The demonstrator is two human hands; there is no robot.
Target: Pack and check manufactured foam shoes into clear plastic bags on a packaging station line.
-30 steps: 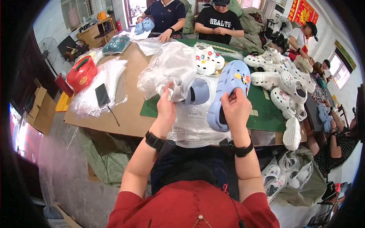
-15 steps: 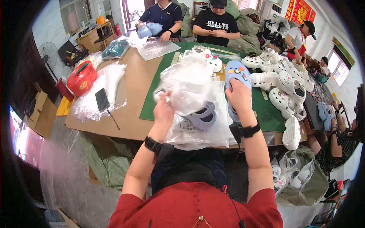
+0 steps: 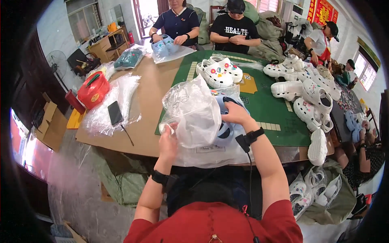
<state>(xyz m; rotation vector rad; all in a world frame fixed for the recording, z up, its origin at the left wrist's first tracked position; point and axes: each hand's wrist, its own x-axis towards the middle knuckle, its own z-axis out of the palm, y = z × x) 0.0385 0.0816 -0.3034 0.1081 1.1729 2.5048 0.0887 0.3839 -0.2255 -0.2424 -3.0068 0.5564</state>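
Observation:
My left hand (image 3: 168,139) pinches the lower left edge of a crumpled translucent white plastic bag (image 3: 192,113). Beside the bag, my right hand (image 3: 237,112) grips a light-blue clog (image 3: 219,99) with coloured charms; the bag and my fingers hide part of it. Another blue clog (image 3: 225,137) lies lower down, mostly covered by the bag and my right hand. Both clogs are over a flat clear bag (image 3: 202,158) with dark print at the table's near edge. Just beyond is a pair of white clogs (image 3: 219,75) with charms.
White clogs (image 3: 310,97) pile up on the green mat's (image 3: 279,139) right side. Left on the brown table (image 3: 142,133) are a phone (image 3: 115,113), clear bags (image 3: 125,93) and a red bag (image 3: 94,90). Across the table, one person handles bagged blue clogs (image 3: 165,45); another has folded arms.
My right hand has brought the blue clog down and left, against the white bag. The bag hangs more spread out. Across the table, a person's blue clogs now rest on a clear bag.

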